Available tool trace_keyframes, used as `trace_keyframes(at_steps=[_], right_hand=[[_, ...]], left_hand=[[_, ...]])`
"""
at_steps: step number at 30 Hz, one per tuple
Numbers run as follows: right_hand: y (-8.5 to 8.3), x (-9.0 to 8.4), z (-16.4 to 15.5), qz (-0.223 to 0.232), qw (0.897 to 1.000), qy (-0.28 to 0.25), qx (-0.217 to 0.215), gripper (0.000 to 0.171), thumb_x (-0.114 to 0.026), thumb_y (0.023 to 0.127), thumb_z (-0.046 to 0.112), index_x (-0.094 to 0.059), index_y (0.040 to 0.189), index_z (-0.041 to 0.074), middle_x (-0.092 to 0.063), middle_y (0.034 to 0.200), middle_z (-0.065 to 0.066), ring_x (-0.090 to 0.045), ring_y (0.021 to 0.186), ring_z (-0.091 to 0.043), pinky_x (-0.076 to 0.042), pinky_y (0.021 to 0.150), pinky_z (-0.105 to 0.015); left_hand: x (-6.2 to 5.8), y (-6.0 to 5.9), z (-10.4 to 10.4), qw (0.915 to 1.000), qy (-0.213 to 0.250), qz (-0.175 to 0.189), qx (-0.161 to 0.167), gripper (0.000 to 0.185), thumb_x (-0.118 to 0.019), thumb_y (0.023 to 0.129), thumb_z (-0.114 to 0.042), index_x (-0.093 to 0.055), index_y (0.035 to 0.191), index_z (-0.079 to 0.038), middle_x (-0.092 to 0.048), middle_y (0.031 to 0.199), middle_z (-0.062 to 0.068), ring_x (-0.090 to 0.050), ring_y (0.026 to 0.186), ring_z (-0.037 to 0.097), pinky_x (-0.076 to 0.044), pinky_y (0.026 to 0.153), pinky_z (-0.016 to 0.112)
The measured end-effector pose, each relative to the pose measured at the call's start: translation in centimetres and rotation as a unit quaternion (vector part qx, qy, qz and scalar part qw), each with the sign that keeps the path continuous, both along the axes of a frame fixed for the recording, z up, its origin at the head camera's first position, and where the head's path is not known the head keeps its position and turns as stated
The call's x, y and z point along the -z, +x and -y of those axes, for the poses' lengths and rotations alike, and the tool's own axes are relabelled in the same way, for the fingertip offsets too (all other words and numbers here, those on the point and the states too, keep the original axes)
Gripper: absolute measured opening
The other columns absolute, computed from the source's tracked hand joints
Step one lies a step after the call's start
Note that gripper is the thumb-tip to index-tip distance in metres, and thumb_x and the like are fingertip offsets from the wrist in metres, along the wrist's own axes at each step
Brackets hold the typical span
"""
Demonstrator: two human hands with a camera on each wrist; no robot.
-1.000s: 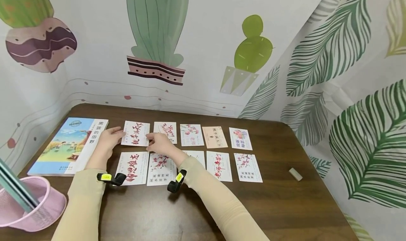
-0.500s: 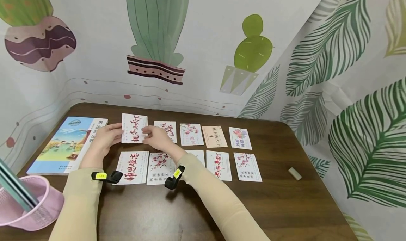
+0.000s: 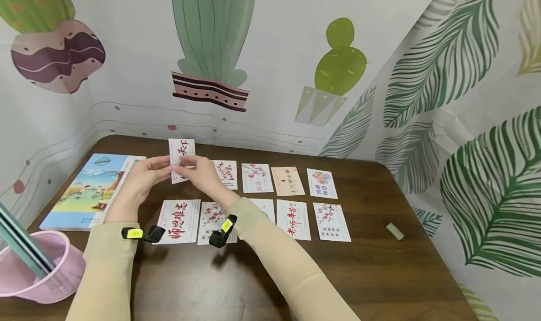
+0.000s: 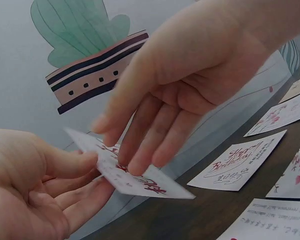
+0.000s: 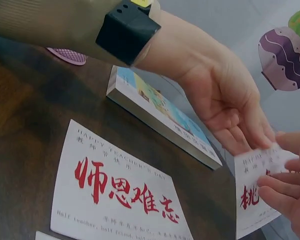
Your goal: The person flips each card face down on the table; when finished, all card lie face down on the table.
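White rectangular card with red brush lettering (image 3: pixel 181 159) lifted clear of the dark brown wooden counter (image 3: pixel 372 264), above the far left end of two rows of similar white printed cards (image 3: pixel 291 220). Pinched at its left edge by left hand (image 3: pixel 145 175), thumb on top and fingers curled beneath. Gripped on its right side by right hand (image 3: pixel 198 171), fingers extended over its face. Both beige-sleeved forearms raised, angled inward. Illustrated blue paperback book (image 3: pixel 90 189) lying just left.

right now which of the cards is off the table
The red-lettered card, held up by the left hand and right hand. The other cards lie flat in two rows.
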State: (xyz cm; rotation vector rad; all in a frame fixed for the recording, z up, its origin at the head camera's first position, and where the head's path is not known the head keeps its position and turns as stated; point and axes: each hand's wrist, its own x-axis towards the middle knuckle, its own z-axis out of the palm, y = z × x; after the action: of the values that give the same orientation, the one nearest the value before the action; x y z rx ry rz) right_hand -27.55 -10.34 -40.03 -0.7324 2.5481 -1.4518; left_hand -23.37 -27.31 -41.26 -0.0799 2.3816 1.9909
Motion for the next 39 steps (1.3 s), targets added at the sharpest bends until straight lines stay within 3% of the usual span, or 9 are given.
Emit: trace_keyframes(at_steps=[4, 7, 9, 14, 23, 27, 30, 35, 39], right_hand=[[0.2, -0.3, 0.2, 0.015, 0.998, -0.049, 0.039, 0.038, -0.073, 0.089, 0.030, -0.070, 0.117, 0.004, -0.074, 0.110, -0.009, -0.072, 0.092, -0.014, -0.053, 0.066, -0.012], [0.4, -0.5, 0.3, 0.053, 0.991, -0.111, 0.061, 0.032, -0.075, 0.087, 0.021, -0.071, 0.110, -0.001, -0.075, 0.099, -0.015, -0.074, 0.081, -0.020, -0.056, 0.060, -0.016], [0.5, -0.5, 0.3, 0.073, 0.985, -0.141, 0.072, 0.029, -0.075, 0.087, 0.014, -0.071, 0.108, -0.005, -0.075, 0.095, -0.019, -0.075, 0.075, -0.025, -0.057, 0.059, -0.019], [0.2, -0.4, 0.2, 0.074, 0.984, -0.126, 0.104, 0.023, -0.070, 0.088, 0.007, -0.070, 0.107, -0.007, -0.075, 0.092, -0.018, -0.074, 0.070, -0.024, -0.057, 0.057, -0.020], [-1.0, 1.2, -0.3, 0.090, 0.986, -0.073, 0.121, 0.019, -0.069, 0.089, 0.007, -0.070, 0.104, -0.005, -0.075, 0.089, -0.016, -0.073, 0.070, -0.027, -0.060, 0.062, -0.026], [-1.4, 2.4, -0.5, 0.123, 0.984, -0.043, 0.122, 0.019, -0.069, 0.090, 0.009, -0.069, 0.105, -0.004, -0.074, 0.093, -0.014, -0.073, 0.070, -0.025, -0.060, 0.063, -0.028], [-1.7, 3.1, -0.6, 0.138, 0.983, -0.022, 0.123, 0.019, -0.069, 0.091, 0.010, -0.068, 0.105, -0.003, -0.073, 0.093, -0.013, -0.073, 0.071, -0.023, -0.059, 0.061, -0.025], [-2.0, 3.7, -0.8, 0.140, 0.983, -0.008, 0.117, 0.022, -0.068, 0.092, 0.012, -0.068, 0.108, -0.003, -0.073, 0.094, -0.013, -0.073, 0.073, -0.023, -0.058, 0.059, -0.024], [-2.0, 3.7, -0.8, 0.137, 0.984, 0.004, 0.115, 0.026, -0.069, 0.091, 0.013, -0.068, 0.112, -0.003, -0.073, 0.095, -0.013, -0.073, 0.072, -0.023, -0.057, 0.058, -0.023]], left_hand=[[0.1, -0.1, -0.4, 0.9997, -0.024, -0.002, 0.006, 0.058, -0.061, 0.097, -0.022, -0.041, 0.145, 0.004, -0.056, 0.095, -0.034, -0.054, 0.111, 0.001, -0.042, 0.110, 0.035], [0.2, -0.3, -0.8, 0.9998, -0.014, -0.008, 0.007, 0.059, -0.065, 0.095, -0.021, -0.043, 0.143, 0.005, -0.058, 0.093, -0.035, -0.055, 0.109, 0.000, -0.028, 0.116, 0.054], [0.3, -0.3, -1.1, 0.9998, -0.012, -0.013, 0.008, 0.060, -0.066, 0.094, -0.020, -0.042, 0.143, 0.006, -0.058, 0.094, -0.033, -0.058, 0.103, -0.005, -0.035, 0.114, 0.044], [0.3, -0.4, -1.7, 0.9991, -0.040, -0.013, 0.009, 0.063, -0.068, 0.093, -0.024, -0.043, 0.144, 0.003, -0.056, 0.106, -0.020, -0.057, 0.094, -0.011, -0.044, 0.095, 0.018], [0.9, -0.4, -1.4, 0.9978, -0.065, 0.008, -0.001, 0.070, -0.069, 0.091, -0.033, -0.040, 0.146, 0.000, -0.051, 0.137, 0.018, -0.052, 0.099, -0.008, -0.038, 0.112, 0.046], [1.6, -0.3, -0.8, 0.9960, -0.073, 0.027, -0.043, 0.071, -0.069, 0.092, -0.028, -0.037, 0.148, 0.002, -0.046, 0.142, 0.023, -0.054, 0.115, 0.015, -0.034, 0.113, 0.051], [2.2, -0.4, -0.5, 0.9936, -0.080, 0.052, -0.060, 0.073, -0.068, 0.093, -0.024, -0.031, 0.149, 0.005, -0.040, 0.145, 0.029, -0.045, 0.129, 0.037, -0.035, 0.112, 0.053], [3.1, -0.8, -0.5, 0.9843, -0.145, 0.086, -0.052, 0.079, -0.068, 0.091, -0.024, -0.026, 0.148, 0.012, -0.035, 0.148, 0.034, -0.038, 0.134, 0.047, -0.036, 0.110, 0.055], [3.5, -1.0, -0.9, 0.9715, -0.214, 0.082, -0.063, 0.077, -0.071, 0.089, -0.023, -0.031, 0.144, 0.013, -0.040, 0.143, 0.035, -0.042, 0.130, 0.048, -0.040, 0.106, 0.055]])
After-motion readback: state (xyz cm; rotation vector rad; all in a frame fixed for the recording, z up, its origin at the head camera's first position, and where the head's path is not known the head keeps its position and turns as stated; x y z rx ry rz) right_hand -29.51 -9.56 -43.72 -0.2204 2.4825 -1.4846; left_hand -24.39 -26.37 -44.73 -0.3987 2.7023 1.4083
